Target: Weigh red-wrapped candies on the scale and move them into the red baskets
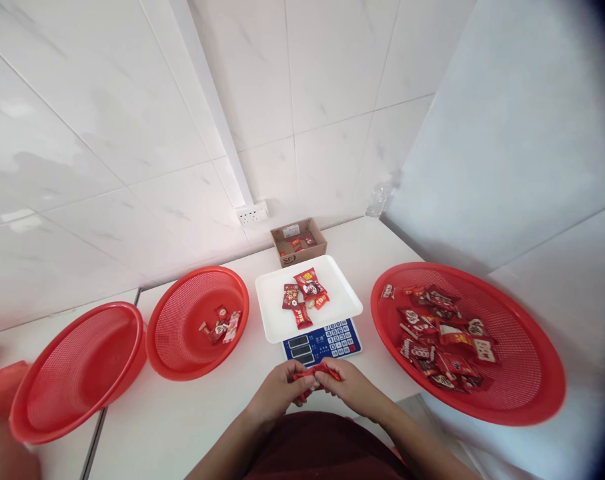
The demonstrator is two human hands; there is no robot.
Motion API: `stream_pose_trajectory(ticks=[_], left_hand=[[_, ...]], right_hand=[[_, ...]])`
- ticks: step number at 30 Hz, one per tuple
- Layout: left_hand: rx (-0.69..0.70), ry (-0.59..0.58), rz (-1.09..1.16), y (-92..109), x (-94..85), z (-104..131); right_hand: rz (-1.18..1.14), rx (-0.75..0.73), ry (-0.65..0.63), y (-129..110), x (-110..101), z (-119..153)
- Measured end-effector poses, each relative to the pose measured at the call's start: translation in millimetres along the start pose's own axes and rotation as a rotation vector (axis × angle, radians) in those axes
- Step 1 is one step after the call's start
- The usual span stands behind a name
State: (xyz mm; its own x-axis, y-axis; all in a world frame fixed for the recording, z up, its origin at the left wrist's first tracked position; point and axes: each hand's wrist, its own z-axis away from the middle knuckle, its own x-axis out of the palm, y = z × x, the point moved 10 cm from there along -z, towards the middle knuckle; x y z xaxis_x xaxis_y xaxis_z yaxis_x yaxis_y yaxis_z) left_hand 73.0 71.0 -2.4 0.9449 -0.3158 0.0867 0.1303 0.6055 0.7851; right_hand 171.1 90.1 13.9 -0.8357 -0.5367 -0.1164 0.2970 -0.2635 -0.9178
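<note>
My left hand (278,392) and my right hand (349,387) are close together at the front edge of the table, fingers closed on red snack packets (316,377). Just beyond them stands a blue-fronted scale (322,343) with a white tray (269,313) on top. Several red packets, among them a large one (310,285) and a dark red square one (290,297), lie on the tray. To the right, a big red basket (532,393) holds many wrapped snacks (445,333).
A red basket (169,353) with several packets (225,327) is left of the scale, another red basket (77,380) farther left. Behind the tray is a cardboard box (302,253); a clear plastic item (379,199) is by the wall. A blurred person's arm (5,447) shows far left.
</note>
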Motion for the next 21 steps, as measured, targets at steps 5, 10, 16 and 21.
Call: stream_pose_trajectory(ticks=[5, 10, 16, 21], left_hand=[[-0.007, 0.023, -0.053, -4, -5.2, 0], [0.047, -0.024, -0.018, 4, -1.2, 3], [0.060, -0.050, 0.048, 11, 3.9, 7], [0.040, -0.029, 0.035, 10, 3.5, 7]], right_hand=[[-0.066, -0.001, 0.018, 1, -5, 1], [-0.083, 0.010, 0.013, 3, -6, 0], [-0.115, -0.002, -0.016, 1, -2, 0], [-0.090, -0.007, 0.012, -1, -6, 2]])
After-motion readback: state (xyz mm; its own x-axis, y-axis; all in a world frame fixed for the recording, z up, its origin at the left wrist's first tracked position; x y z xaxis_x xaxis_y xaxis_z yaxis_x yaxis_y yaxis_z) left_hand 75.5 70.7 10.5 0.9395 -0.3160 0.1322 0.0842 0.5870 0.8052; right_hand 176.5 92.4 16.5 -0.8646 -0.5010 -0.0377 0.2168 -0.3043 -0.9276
